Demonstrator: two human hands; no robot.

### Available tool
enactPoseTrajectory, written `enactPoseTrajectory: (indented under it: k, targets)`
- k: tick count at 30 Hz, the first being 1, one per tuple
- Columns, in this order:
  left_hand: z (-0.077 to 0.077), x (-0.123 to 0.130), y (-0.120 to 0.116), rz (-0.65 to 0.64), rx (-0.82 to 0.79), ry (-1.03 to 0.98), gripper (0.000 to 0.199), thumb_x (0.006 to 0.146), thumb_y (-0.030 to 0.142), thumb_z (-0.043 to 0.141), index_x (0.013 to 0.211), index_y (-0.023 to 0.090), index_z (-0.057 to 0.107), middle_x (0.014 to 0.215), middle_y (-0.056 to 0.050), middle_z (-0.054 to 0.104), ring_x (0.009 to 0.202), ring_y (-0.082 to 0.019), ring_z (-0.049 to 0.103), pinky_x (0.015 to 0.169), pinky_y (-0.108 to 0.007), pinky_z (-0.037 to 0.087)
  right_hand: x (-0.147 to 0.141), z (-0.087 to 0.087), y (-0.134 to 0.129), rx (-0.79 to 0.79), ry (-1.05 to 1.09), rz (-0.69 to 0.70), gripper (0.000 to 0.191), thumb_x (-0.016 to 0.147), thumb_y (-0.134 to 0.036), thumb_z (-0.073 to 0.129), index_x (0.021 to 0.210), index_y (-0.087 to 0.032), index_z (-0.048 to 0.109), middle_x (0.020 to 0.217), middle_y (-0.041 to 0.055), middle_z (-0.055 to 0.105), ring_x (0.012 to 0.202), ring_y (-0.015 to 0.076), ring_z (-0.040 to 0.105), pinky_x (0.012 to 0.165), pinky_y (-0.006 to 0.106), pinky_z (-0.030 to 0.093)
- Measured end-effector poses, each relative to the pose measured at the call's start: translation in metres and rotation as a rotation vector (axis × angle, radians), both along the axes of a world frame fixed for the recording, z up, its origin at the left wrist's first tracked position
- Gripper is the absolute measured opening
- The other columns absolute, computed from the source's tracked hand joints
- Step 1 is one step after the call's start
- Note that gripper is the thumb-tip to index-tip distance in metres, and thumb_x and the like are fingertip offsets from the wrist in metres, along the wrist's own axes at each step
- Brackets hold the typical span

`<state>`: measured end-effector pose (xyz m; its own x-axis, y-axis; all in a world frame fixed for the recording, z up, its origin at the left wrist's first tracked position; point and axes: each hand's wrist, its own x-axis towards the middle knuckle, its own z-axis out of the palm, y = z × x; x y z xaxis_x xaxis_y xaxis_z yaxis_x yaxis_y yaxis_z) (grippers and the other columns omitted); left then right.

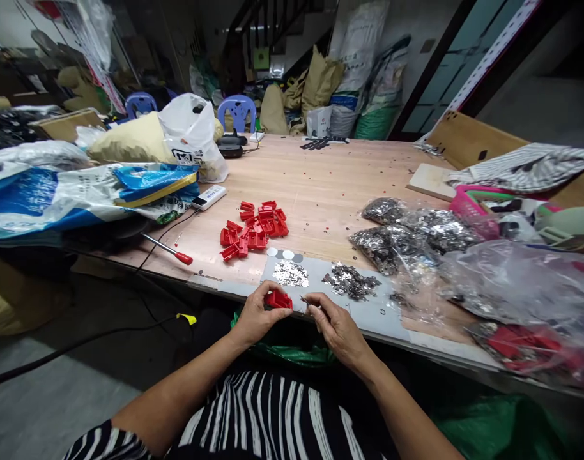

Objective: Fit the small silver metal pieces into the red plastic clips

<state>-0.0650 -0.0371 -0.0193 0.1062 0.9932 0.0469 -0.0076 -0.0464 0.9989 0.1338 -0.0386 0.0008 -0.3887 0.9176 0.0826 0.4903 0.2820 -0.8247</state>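
Near the table's front edge, my left hand (254,317) grips a red plastic housing (278,299) between thumb and fingers, its hollow side up. Just right of it, my right hand (334,322) pinches a small dark metal piece (304,300), its tip close to the housing but apart from it. Behind my hands, on a grey mat (315,263), lie a pile of small shiny silver pieces (291,273) and a pile of darker metal pieces (351,282). A heap of similar red housings (261,227) sits beyond, to the left.
Clear plastic bags of metal parts (392,243) crowd the right side, beside a pink basket (471,207). Left are a red-handled tool (183,258), a white plastic bag (189,131), blue-and-white sacks (81,191) and a white power strip (209,197). The table's front edge runs under my hands.
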Motion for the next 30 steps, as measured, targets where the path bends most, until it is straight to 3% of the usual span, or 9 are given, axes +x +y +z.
enactPoseTrajectory:
  k: [2, 5, 8, 11, 16, 20, 25, 30]
  targets:
    - [0.006, 0.001, -0.002, -0.002, -0.176, -0.276, 0.037, 0.068, 0.022, 0.077, 0.1, 0.02, 0.058, 0.085, 0.0, 0.065, 0.078, -0.013, 0.063, 0.076, -0.025, 0.046, 0.002, 0.002, -0.004, -0.092, 0.013, 0.057, 0.033, 0.097, -0.032, 0.035, 0.127, -0.024, 0.046, 0.085, 0.0007, 0.064, 0.057, 0.0118, 0.053, 0.058, 0.025, 0.044]
    - [0.011, 0.002, -0.004, -0.057, -0.415, -0.603, 0.027, 0.072, 0.024, 0.075, 0.093, 0.016, 0.06, 0.084, -0.002, 0.067, 0.08, -0.013, 0.065, 0.08, -0.025, 0.047, 0.0, 0.008, -0.008, -0.103, 0.025, 0.136, 0.041, 0.098, -0.031, 0.035, 0.138, -0.025, 0.036, 0.081, -0.001, 0.063, 0.062, 0.0115, 0.054, 0.065, 0.024, 0.044]
    - [0.013, 0.003, -0.005, -0.122, -0.551, -0.773, 0.019, 0.073, 0.023, 0.074, 0.078, 0.013, 0.059, 0.079, -0.004, 0.068, 0.079, -0.015, 0.067, 0.083, -0.027, 0.049, -0.004, 0.014, -0.01, -0.07, 0.018, 0.176, 0.045, 0.097, -0.033, 0.036, 0.141, -0.023, 0.035, 0.074, -0.0016, 0.06, 0.069, 0.0125, 0.056, 0.071, 0.026, 0.044]
    - [0.014, 0.005, -0.008, -0.13, -0.642, -0.862, 0.014, 0.077, 0.023, 0.07, 0.083, 0.012, 0.062, 0.082, -0.005, 0.07, 0.083, -0.017, 0.068, 0.09, -0.03, 0.049, -0.007, 0.019, -0.01, -0.056, -0.002, 0.187, 0.045, 0.097, -0.036, 0.036, 0.14, -0.022, 0.039, 0.07, -0.002, 0.058, 0.066, 0.0126, 0.055, 0.069, 0.025, 0.045]
    - [0.02, 0.008, -0.01, -0.076, -0.749, -0.895, 0.01, 0.087, 0.022, 0.059, 0.087, 0.012, 0.063, 0.084, -0.006, 0.07, 0.081, -0.015, 0.069, 0.096, -0.033, 0.047, -0.009, 0.024, -0.01, -0.02, -0.034, 0.167, 0.043, 0.096, -0.037, 0.038, 0.137, -0.023, 0.044, 0.074, 0.0006, 0.064, 0.068, 0.0147, 0.059, 0.071, 0.027, 0.047]
    - [0.021, 0.009, -0.009, -0.061, -0.771, -0.931, 0.007, 0.086, 0.02, 0.06, 0.085, 0.013, 0.061, 0.082, -0.004, 0.07, 0.078, -0.013, 0.069, 0.099, -0.033, 0.046, -0.01, 0.022, -0.01, 0.045, -0.011, 0.105, 0.039, 0.095, -0.037, 0.04, 0.129, -0.023, 0.053, 0.094, 0.0068, 0.069, 0.09, 0.0202, 0.063, 0.083, 0.032, 0.048]
    - [0.012, 0.006, -0.014, -0.139, -0.735, -0.888, 0.016, 0.078, 0.026, 0.07, 0.082, 0.013, 0.06, 0.084, -0.005, 0.071, 0.086, -0.019, 0.07, 0.1, -0.038, 0.046, -0.008, 0.014, -0.012, -0.017, 0.06, 0.066, 0.041, 0.096, -0.04, 0.036, 0.122, -0.019, 0.059, 0.065, -0.0001, 0.059, 0.06, 0.0134, 0.055, 0.061, 0.024, 0.047]
    - [-0.005, 0.003, -0.023, -0.197, -0.62, -0.557, 0.024, 0.071, 0.028, 0.076, 0.075, 0.014, 0.057, 0.084, -0.006, 0.069, 0.083, -0.02, 0.068, 0.085, -0.036, 0.05, 0.003, 0.008, -0.007, -0.029, -0.017, 0.003, 0.041, 0.097, -0.039, 0.033, 0.117, -0.018, 0.061, 0.061, -0.0015, 0.055, 0.057, 0.0131, 0.053, 0.059, 0.024, 0.044]
